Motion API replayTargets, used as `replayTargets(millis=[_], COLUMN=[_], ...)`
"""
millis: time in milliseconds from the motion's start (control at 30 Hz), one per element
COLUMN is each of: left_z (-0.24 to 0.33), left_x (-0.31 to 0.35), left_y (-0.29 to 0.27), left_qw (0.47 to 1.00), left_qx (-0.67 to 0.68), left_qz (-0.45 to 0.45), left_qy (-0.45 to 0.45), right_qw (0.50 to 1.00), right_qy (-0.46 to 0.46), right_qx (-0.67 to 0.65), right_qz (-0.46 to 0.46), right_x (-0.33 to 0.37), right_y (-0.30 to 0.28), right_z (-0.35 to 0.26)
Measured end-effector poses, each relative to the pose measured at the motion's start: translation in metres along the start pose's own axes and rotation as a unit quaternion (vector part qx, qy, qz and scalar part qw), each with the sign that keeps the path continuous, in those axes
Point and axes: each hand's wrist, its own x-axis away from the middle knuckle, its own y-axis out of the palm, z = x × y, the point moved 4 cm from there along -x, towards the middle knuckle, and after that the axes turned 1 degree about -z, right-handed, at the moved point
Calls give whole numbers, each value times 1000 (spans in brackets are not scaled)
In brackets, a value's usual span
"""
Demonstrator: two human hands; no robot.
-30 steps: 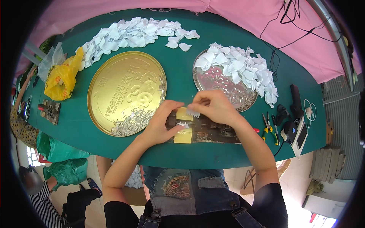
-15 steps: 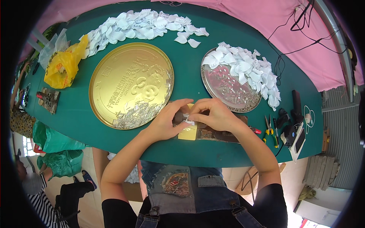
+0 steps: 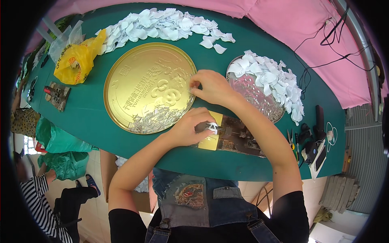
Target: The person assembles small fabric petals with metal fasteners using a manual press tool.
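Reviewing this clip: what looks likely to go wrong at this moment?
The right hand reaches over the gold tray's rim, so its forearm could sweep the white paper pieces heaped on the silver tray. The left hand pinches something small at the brown tool; fingers might get nipped.

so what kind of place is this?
Probably a small craft or assembly workbench, maybe home-based. A green-covered table holds heaps of white cut paper pieces, a large gold round tray with small silver bits, and hand tools at the right end.
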Motion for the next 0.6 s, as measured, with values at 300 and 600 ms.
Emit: replayTargets(millis=[300, 600], left_z=[1, -1], left_x=[-1, -3], left_y=[-1, 0], left_qw=[1000, 1000], left_qx=[5, 10], left_qz=[-15, -25], left_qy=[1, 0], right_qw=[982, 991], right_qy=[80, 112], right_qx=[49, 3], right_qz=[-163, -71], right_x=[-35, -23], right_y=[18, -7], right_z=[-2, 8])
